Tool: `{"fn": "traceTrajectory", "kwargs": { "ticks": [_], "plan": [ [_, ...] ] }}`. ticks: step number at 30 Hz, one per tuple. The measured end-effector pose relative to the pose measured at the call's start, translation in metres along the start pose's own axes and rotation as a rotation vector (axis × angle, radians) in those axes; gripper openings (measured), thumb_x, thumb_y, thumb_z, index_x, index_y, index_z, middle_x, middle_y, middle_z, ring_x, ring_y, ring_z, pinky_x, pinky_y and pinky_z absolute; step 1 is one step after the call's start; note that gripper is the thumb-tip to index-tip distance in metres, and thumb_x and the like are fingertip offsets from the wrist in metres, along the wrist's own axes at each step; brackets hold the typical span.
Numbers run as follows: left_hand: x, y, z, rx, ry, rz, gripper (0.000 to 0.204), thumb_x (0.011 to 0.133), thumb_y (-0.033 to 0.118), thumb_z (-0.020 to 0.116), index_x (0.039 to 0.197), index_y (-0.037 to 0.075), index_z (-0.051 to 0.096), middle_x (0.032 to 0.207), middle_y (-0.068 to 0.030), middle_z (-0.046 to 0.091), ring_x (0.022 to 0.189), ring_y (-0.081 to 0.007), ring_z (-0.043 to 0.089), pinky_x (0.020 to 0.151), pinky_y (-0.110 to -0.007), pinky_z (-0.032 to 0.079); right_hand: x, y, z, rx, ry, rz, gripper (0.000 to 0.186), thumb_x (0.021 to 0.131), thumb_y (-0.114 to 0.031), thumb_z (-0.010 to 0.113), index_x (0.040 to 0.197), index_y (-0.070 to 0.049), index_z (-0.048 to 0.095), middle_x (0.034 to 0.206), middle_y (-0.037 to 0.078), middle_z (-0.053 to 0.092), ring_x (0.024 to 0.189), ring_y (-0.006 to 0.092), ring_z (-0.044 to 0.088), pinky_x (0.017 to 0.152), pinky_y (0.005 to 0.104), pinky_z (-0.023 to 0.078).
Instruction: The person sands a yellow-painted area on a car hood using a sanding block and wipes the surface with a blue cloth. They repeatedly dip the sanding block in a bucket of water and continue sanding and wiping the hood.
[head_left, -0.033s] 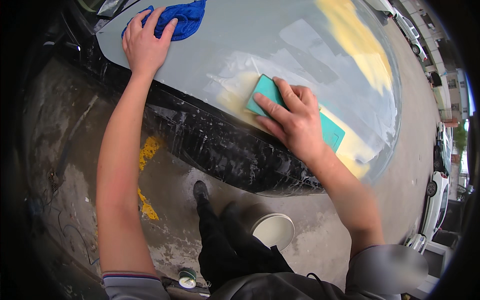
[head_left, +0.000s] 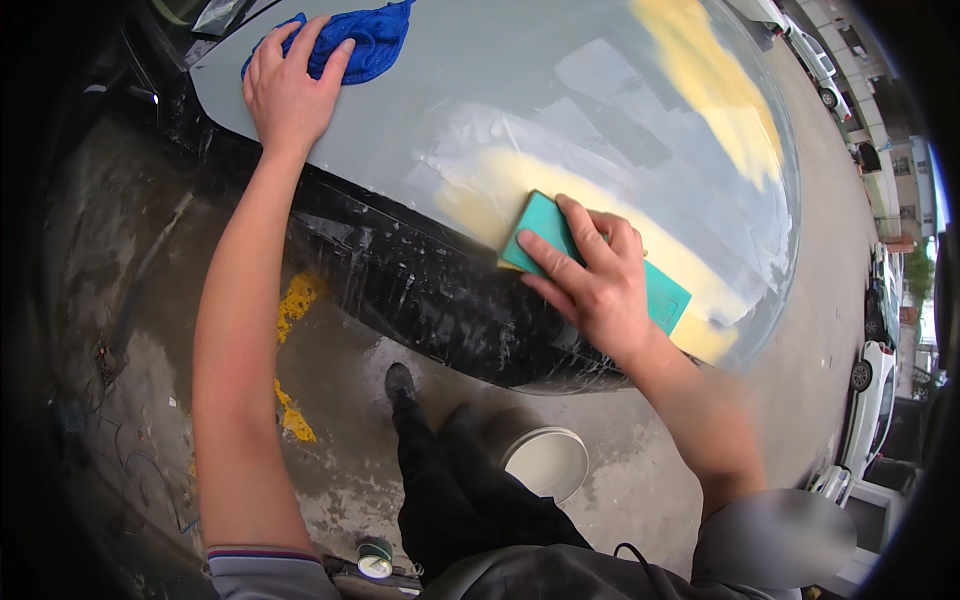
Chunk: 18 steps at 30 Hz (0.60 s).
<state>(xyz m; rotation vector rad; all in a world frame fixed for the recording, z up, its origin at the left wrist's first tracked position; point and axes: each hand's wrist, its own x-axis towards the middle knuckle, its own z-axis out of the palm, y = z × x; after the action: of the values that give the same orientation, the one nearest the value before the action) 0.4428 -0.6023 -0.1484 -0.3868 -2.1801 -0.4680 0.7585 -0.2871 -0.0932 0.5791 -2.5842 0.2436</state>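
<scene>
A grey car hood carries patches of yellowish filler and whitish smears. My right hand grips a long teal sanding block, its thumb and fingers clasping the sides. The block lies tilted across the hood's near edge, over the filler. At the far left, my left hand rests on a bunched blue cloth, fingers and thumb curled over it against the hood. The block's underside is hidden.
Below the hood runs a black, scuffed car side. A whitish bucket stands on the wet floor near my legs, and a small can sits lower left. Parked white cars line the right side.
My right hand and the sanding block have moved slightly down and right, toward the hood's near edge, uncovering more yellowish filler. The left hand stays on the cloth.
</scene>
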Motion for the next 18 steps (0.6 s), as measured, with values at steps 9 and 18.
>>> {"fn": "traceTrajectory", "kwargs": {
  "ticks": [9,18],
  "plan": [
    [0.004,0.004,-0.002,-0.048,0.022,-0.005,0.049,0.105,0.059,0.076,0.148,0.034,0.077,0.154,-0.0068,0.068,0.147,-0.034,0.061,0.126,-0.054,0.043,0.077,0.007,0.029,-0.051,0.022,-0.008,0.054,0.082,-0.029,0.095,0.135,-0.025,0.084,0.146,0.016,0.071,0.111,0.0337,0.066,0.091,0.0483,0.053],
    [0.008,0.034,-0.021,-0.164,0.042,-0.146,0.047,0.095,0.04,0.087,0.135,0.015,0.082,0.139,-0.0142,0.071,0.137,-0.0388,0.064,0.12,-0.054,0.047,0.104,0.002,0.04,-0.114,0.074,-0.08,0.053,0.084,-0.028,0.095,0.135,-0.023,0.084,0.142,0.018,0.074,0.107,0.0362,0.068,0.089,0.0483,0.055]
  ]
}}
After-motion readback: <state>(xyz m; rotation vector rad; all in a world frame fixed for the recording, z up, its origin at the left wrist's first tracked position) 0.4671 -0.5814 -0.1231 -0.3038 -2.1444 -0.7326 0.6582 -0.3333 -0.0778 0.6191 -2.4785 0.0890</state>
